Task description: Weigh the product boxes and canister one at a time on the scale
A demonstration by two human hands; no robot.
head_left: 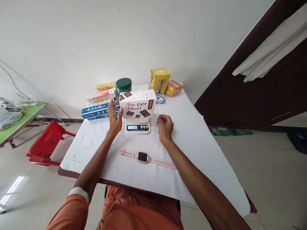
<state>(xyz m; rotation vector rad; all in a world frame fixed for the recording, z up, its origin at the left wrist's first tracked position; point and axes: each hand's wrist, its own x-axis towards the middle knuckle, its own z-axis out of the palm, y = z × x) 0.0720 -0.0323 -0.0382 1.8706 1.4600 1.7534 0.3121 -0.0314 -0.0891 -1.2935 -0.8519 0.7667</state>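
Observation:
A white "Su-per Meal" box (137, 105) stands upright on a small white kitchen scale (138, 127) with a lit display. My left hand (115, 117) is open at the box's left side, thumb by its edge and fingers raised; whether it touches the box I cannot tell. To the right of the scale, my right hand (165, 127) rests near the cloth with its fingers curled in and nothing visible in them. A pink smartwatch (143, 157) with its strap laid out flat lies between my forearms, in front of the scale.
Behind my left hand are blue toothpaste boxes (99, 110), a pink box (102, 95), a yellow pack (105, 86) and a green-lidded jar (124, 84). At the back right stand a yellow box (159, 80) and an orange box (174, 88). A red chair (49, 142) is left of the table.

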